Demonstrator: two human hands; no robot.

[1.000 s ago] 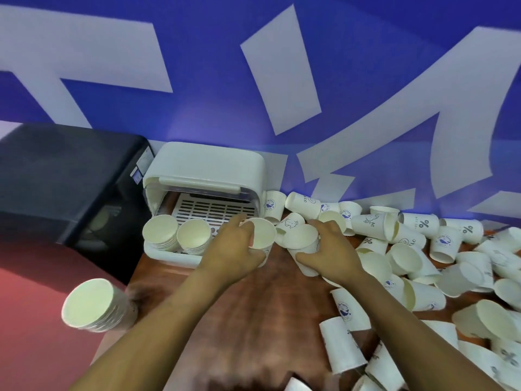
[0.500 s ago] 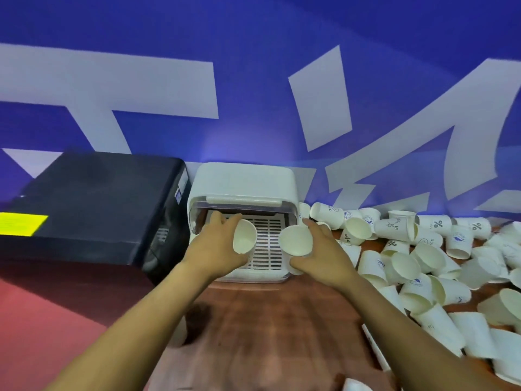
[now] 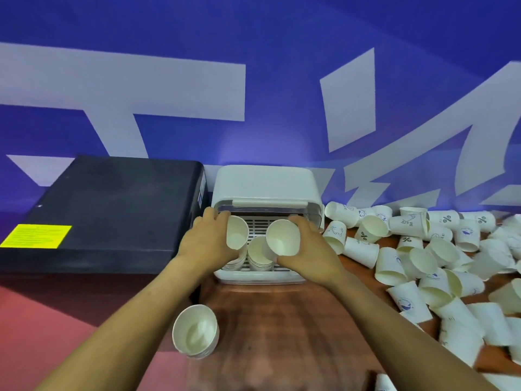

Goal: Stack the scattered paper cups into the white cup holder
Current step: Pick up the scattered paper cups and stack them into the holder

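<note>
**Both hands holding cups at the mouth of the holder**

Left hand [image 3: 207,244]: the fingers [image 3: 217,218] are wrapped around the left cup [image 3: 236,235], which is gripped by its wall and tilted so that its open mouth faces the camera. Right hand [image 3: 307,249]: the fingers [image 3: 301,224] are curled over the right cup [image 3: 282,237], also grasped by its wall, mouth tilted toward the camera. Both cups are held just inside the open front of the white cup holder [image 3: 265,184].

Between and below the two held cups, a nested stack [image 3: 258,256] is seen inside the holder, resting on its slotted floor; a second stack is partly hidden behind the left hand. The holder stands on the wooden tabletop [image 3: 267,320], against the blue wall [image 3: 253,38], just beside a black box [image 3: 112,210] bearing a yellow label [image 3: 36,236].

A further stack of cups [image 3: 196,331] is seen near the table's left edge, under the left forearm, mouth up. The scattered paper cups [image 3: 423,261] are piled to the right of the holder, most lying on their sides, many touching.
</note>
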